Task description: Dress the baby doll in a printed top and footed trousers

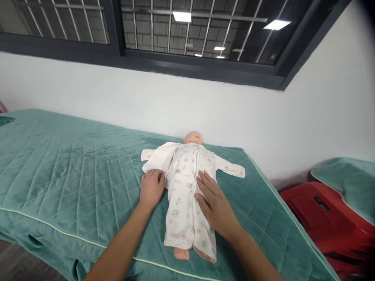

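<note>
A baby doll (193, 137) lies on its back on the green quilted cover, its head by the wall. It wears a white long-sleeved romper (182, 195) printed with small animals; one foot (181, 253) shows below a leg. The front flap (164, 156) is folded outward on the left, plain side up. My left hand (152, 187) is closed at that flap's lower edge, fingers curled on the cloth. My right hand (215, 203) rests flat on the romper's right front, fingers stretched out and slightly apart. Both sleeves lie spread sideways.
The quilted cover (73, 175) drapes over the bed's front edge. A white wall (146, 97) and a dark-framed barred window (190, 64) stand behind. To the right are a red plastic chair (319, 218) and a green cloth (345, 175).
</note>
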Demonstrator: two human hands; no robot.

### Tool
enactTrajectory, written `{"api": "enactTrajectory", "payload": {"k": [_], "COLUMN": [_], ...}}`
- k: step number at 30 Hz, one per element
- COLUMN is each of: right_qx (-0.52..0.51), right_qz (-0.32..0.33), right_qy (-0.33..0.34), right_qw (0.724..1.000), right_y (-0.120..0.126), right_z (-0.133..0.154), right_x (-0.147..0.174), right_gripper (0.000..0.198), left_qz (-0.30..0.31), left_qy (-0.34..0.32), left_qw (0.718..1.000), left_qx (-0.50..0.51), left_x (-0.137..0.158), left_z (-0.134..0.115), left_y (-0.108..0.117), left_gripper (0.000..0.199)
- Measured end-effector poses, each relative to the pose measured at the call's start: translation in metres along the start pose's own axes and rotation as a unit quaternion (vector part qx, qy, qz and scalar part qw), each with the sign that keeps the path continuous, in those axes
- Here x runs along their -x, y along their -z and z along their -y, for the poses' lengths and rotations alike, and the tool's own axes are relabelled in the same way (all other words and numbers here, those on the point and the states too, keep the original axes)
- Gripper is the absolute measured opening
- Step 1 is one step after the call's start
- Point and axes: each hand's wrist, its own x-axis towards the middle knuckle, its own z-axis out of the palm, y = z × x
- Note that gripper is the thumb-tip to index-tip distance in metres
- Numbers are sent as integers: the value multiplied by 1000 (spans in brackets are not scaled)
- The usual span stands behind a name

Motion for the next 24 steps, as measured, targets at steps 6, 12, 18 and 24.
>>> {"api": "enactTrajectory", "payload": {"k": [6, 12, 18, 24], "right_qx": [-41, -73, -84, -129], "right_qz": [23, 14, 4, -21], "right_qy": [-38, -44, -40, -64], "right_qw": [998, 996, 996, 989], "right_y": [5, 7, 11, 22], "right_z": [9, 19, 29, 33], "right_x": [10, 34, 57, 60], "right_gripper": [49, 44, 45, 36], "left_qz": [-8, -8, -9, -40], "left_qy": [-5, -6, -7, -2], "left_qw": [1000, 1000, 1000, 999], "left_qx": [6, 7, 4, -22], "left_x": [1, 1, 1, 3], "left_z": [0, 0, 1, 0], "left_y": [0, 0, -1, 0], "left_gripper": [21, 21, 21, 23]}}
